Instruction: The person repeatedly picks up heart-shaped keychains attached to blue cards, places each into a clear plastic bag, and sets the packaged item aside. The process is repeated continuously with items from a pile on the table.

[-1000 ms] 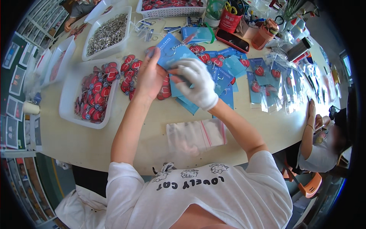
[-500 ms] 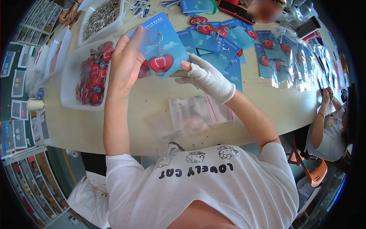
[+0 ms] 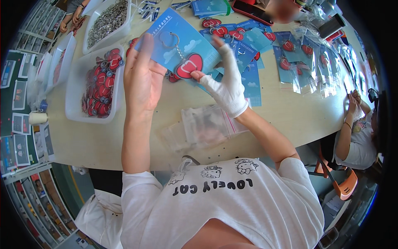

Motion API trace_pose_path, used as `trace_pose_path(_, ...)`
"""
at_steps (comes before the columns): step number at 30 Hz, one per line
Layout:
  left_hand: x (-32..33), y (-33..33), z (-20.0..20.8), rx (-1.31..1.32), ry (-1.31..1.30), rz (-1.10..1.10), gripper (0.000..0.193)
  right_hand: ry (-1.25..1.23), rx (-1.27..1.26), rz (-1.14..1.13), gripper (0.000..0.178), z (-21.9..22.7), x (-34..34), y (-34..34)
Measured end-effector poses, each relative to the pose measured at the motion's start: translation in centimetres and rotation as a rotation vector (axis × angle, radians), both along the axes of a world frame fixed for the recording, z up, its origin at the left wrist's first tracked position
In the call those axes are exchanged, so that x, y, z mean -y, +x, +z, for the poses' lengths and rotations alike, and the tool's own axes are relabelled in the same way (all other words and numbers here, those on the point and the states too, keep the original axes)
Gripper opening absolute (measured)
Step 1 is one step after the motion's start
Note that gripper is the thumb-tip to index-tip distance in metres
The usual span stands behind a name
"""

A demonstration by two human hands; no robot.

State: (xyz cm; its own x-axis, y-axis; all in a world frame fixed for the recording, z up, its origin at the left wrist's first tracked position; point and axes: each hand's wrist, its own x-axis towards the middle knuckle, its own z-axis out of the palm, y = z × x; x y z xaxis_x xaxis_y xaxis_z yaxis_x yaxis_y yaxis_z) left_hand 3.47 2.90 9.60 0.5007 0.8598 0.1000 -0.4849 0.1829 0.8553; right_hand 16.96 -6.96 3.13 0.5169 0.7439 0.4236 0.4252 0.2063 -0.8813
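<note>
A blue card [image 3: 203,40] with white clouds is held up tilted over the table. A keychain lies across its front: a silver ring [image 3: 177,40], a short chain and a red heart-shaped charm [image 3: 190,66]. My bare left hand [image 3: 143,79] grips the card's left side, thumb in front. My right hand [image 3: 230,83], in a white glove with bare fingertips, has the card's right side between thumb and fingers. Its thumb tip touches the charm's lower edge. Below, clear zip bags [image 3: 205,124] lie on the table [image 3: 157,153].
On the left stand a white bin of red charms [image 3: 93,118] and a bin of metal rings [image 3: 128,29]. Carded keychains [image 3: 248,52] lie at the back, bagged ones [image 3: 306,62] to the right. A phone [image 3: 253,12] lies behind. Another person [image 3: 354,137] sits at right.
The card has shifted right and turned, its charm end swinging to the right. My right thumb has come onto the charm's edge, and its fingers have spread upward along the card's side.
</note>
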Motion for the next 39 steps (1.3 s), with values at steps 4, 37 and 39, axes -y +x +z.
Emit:
trace_pose_path(4,0.6,0.2,-0.4,0.066,-0.057,0.061,0.029,0.132,0.51,-0.224,0.069,-0.1,0.4,0.4)
trace_pose_path(37,3.9,0.5,-5.0,-0.037,0.019,-0.086,0.022,0.344,1.049,-0.015,0.034,0.7,0.4,1.7)
trace_pose_path(39,3.8,0.5,-5.3,-0.029,0.011,-0.064,0.024,0.291,0.649,0.046,0.028,0.9,0.9,1.7)
